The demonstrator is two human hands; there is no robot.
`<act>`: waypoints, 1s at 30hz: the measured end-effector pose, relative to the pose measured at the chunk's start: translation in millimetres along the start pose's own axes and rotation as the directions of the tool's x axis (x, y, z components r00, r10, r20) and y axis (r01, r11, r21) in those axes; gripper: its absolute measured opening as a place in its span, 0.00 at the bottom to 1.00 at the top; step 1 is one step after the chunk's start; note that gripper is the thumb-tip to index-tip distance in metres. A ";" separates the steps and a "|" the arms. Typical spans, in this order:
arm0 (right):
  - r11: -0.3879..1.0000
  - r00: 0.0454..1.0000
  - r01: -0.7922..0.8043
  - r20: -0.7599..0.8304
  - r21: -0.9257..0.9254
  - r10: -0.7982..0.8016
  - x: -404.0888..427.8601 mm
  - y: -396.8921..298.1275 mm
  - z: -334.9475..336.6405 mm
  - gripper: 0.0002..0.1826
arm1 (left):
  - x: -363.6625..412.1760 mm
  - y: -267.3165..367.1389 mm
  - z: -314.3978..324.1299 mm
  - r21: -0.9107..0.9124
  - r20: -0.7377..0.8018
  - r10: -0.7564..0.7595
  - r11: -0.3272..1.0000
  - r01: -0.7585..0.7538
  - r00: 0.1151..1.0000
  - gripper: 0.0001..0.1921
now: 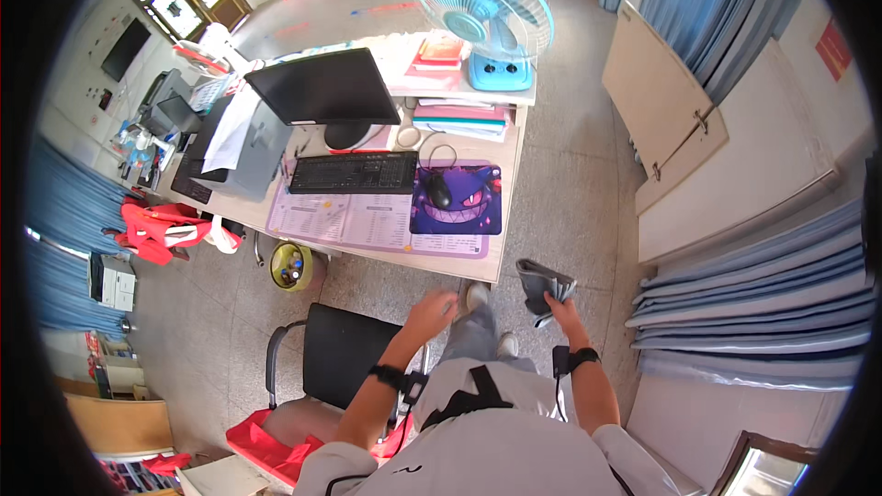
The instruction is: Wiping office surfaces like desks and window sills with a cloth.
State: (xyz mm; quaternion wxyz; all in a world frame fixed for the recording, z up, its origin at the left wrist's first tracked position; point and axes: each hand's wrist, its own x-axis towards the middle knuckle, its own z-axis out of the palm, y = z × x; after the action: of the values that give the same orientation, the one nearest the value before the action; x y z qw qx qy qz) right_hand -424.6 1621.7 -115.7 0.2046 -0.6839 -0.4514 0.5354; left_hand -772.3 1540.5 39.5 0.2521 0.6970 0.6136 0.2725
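Observation:
My right hand [566, 313] grips a folded grey cloth [543, 287] by its lower right edge, held above the floor just right of the desk's near corner. Nothing shows in my left hand [433, 315], which is in front of my body between the black chair and the desk; its fingers look partly curled and slightly blurred. Both wrists wear black straps with small devices and cables. Nearest to my hands on the desk [441, 266] lie a purple cartoon mouse pad [456, 217] with a black mouse [438, 190] on it, and a black keyboard [353, 173].
A black office chair [351, 355] stands at my left, near a yellow-green waste bin [291, 266]. The desk also bears a monitor [324, 87], a printer [241, 148], stacked papers and a light-blue fan [493, 14]. Blue curtains [751, 310] and a leaning board [661, 83] line the right.

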 end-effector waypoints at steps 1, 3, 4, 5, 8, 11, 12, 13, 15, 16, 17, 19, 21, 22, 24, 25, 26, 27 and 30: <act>0.977 0.993 -0.116 0.046 0.181 0.109 5.5 3.3 -1.0 0.25 | 31.3 7.7 4.2 -0.001 -0.027 0.016 1.000 -0.016 1.000 0.08; 0.784 0.970 -0.244 0.147 0.571 0.196 0.1 1.8 -2.8 0.21 | 87.1 -1.4 13.2 0.016 -0.097 0.177 0.984 -0.177 0.979 0.13; 0.789 0.972 -0.234 0.127 0.569 0.197 2.3 -6.5 -9.0 0.21 | 121.6 -11.0 20.1 -0.001 -0.100 0.187 0.982 -0.188 0.977 0.13; 0.714 0.954 -0.284 0.117 0.641 0.275 -1.4 -7.2 -16.3 0.20 | 151.2 -21.2 29.9 0.069 -0.078 0.157 0.986 -0.152 0.985 0.17; 0.628 0.861 -0.388 0.021 0.674 0.509 -21.9 15.1 -51.7 0.20 | 230.6 -46.7 59.3 0.181 -0.042 0.061 0.982 -0.053 0.997 0.27; 0.659 0.787 -0.263 -0.239 0.704 0.569 -53.2 53.1 -90.0 0.25 | 290.1 -50.8 69.6 0.272 0.016 -0.150 0.952 0.140 0.989 0.38; 0.681 0.744 -0.249 -0.315 0.689 0.590 -66.1 59.6 -100.2 0.26 | 304.3 -50.3 72.5 0.326 0.048 -0.308 0.904 0.277 0.950 0.42; 0.684 0.735 -0.258 -0.321 0.682 0.598 -82.1 60.8 -107.3 0.26 | 311.7 -55.1 75.5 0.334 0.064 -0.354 0.888 0.315 0.933 0.45; 0.604 0.707 -0.220 -0.301 0.766 0.640 -104.6 59.8 -116.4 0.27 | 316.5 -53.5 82.6 0.380 0.052 -0.384 0.861 0.338 0.922 0.46; 0.609 0.688 -0.195 -0.334 0.769 0.644 -112.7 61.4 -116.5 0.27 | 319.6 -52.0 84.7 0.432 0.026 -0.406 0.828 0.356 0.914 0.47; 0.576 0.704 -0.193 -0.296 0.794 0.645 -117.5 73.2 -120.5 0.28 | 321.4 -51.2 88.7 0.460 0.005 -0.406 0.812 0.359 0.914 0.49; 0.540 0.721 -0.201 -0.250 0.817 0.647 -122.7 93.7 -120.7 0.28 | 326.6 -52.4 94.1 0.483 -0.018 -0.428 0.787 0.383 0.904 0.49; 0.439 0.690 -0.330 -0.104 0.836 0.717 -113.6 93.0 -122.9 0.25 | 333.9 -58.7 102.3 0.567 -0.160 -0.415 0.704 0.428 0.896 0.47; 0.462 0.657 -0.364 -0.128 0.809 0.743 -108.0 89.9 -118.7 0.25 | 336.6 -63.8 106.2 0.564 -0.175 -0.426 0.695 0.445 0.888 0.47; 0.463 0.595 -0.438 -0.137 0.771 0.792 -97.3 103.7 -120.4 0.31 | 345.5 -36.7 90.1 0.494 -0.010 -0.521 0.740 0.457 0.854 0.46; 0.466 0.596 -0.447 -0.135 0.763 0.792 -85.2 107.9 -123.3 0.31 | 348.3 -39.3 93.6 0.502 -0.068 -0.511 0.725 0.473 0.857 0.45; 0.516 0.695 -0.433 -0.091 0.739 0.713 -74.8 105.3 -126.1 0.31 | 346.6 -41.5 95.2 0.505 -0.072 -0.529 0.712 0.488 0.846 0.45; 0.559 0.779 -0.414 -0.039 0.719 0.626 -66.3 104.8 -126.4 0.32 | 347.0 -46.8 93.3 0.506 -0.105 -0.497 0.719 0.477 0.861 0.44; 0.483 0.657 -0.550 -0.003 0.681 0.754 -17.8 100.3 -160.3 0.29 | 349.5 -52.4 92.6 0.539 -0.181 -0.443 0.702 0.465 0.878 0.40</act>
State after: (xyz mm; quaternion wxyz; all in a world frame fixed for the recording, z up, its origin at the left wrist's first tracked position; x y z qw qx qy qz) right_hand -237.9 1588.5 -127.5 0.2639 -0.7669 0.0900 0.5780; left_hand -711.7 1892.2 -38.8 0.0809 0.5615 0.8233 0.0203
